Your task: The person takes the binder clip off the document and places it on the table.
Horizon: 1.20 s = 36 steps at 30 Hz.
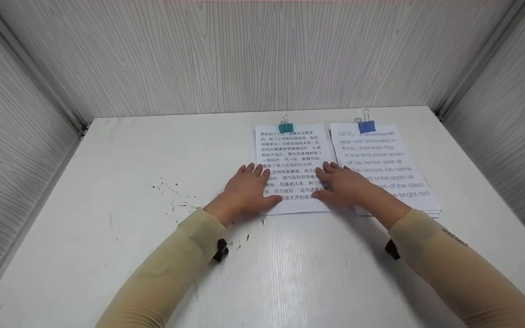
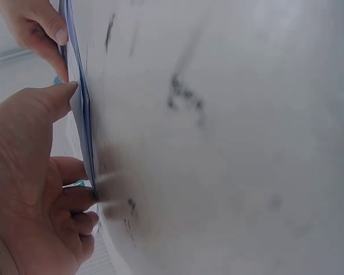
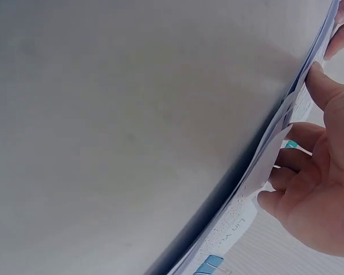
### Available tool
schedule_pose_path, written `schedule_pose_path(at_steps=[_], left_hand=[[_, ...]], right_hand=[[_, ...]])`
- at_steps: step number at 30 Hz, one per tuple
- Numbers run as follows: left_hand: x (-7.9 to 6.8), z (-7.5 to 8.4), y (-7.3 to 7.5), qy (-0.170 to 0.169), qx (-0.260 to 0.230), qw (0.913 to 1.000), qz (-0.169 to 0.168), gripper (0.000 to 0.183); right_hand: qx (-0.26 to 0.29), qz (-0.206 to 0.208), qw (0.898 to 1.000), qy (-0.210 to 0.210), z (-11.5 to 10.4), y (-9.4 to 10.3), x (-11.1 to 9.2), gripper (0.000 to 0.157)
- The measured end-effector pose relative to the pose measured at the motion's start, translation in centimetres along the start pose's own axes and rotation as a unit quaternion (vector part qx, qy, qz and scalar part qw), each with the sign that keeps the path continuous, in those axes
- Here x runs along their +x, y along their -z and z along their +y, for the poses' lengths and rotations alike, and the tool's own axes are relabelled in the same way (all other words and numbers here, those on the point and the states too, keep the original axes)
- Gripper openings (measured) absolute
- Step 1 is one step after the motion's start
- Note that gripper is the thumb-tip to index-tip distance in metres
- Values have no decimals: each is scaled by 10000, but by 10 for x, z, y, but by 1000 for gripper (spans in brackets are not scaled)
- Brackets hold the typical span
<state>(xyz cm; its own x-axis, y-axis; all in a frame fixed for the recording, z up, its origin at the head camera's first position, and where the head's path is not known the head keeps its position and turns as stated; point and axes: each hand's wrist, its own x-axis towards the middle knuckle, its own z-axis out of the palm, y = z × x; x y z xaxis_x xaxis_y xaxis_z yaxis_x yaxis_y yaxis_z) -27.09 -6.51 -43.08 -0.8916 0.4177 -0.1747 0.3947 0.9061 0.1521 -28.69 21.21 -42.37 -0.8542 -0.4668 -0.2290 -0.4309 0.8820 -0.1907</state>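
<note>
Two stacks of printed paper lie side by side on a white table. A green binder clip [image 1: 285, 128] holds the top of the left stack [image 1: 292, 157], printed in Chinese. The right stack [image 1: 367, 148], in English print, has a blue binder clip [image 1: 367, 126]. My left hand [image 1: 248, 190] rests along the left stack's left edge, thumb on its lower sheet. Across from it, my right hand [image 1: 347, 184] lies at that stack's right edge and covers part of the English page. In the right wrist view, the fingers [image 3: 301, 134] are beside the overlapping sheet edges.
Dark scuff marks [image 1: 178, 205] spot the white table [image 1: 121, 191] left of the papers. Wood-grain panels stand behind [image 1: 244, 54] and at both sides. Black wrist straps [image 1: 220, 250] show at the sleeves.
</note>
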Motion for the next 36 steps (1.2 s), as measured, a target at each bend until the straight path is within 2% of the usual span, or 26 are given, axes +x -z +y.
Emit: schedule_pose_path(at_steps=[11, 17, 24, 36], left_hand=[[-7, 2, 3, -157, 76, 9998, -11, 90], [-18, 4, 4, -237, 197, 9995, 67, 90], [-31, 4, 1, -305, 351, 9989, 40, 91], [-55, 4, -7, -297, 392, 9987, 112, 93]], right_hand=[[-69, -19, 10000, 22, -6, 0, -6, 80], [-63, 39, 10000, 62, -14, 0, -13, 80], [-358, 173, 9984, 398, -23, -4, -21, 78], [-448, 365, 9974, 435, -43, -13, -40, 78]])
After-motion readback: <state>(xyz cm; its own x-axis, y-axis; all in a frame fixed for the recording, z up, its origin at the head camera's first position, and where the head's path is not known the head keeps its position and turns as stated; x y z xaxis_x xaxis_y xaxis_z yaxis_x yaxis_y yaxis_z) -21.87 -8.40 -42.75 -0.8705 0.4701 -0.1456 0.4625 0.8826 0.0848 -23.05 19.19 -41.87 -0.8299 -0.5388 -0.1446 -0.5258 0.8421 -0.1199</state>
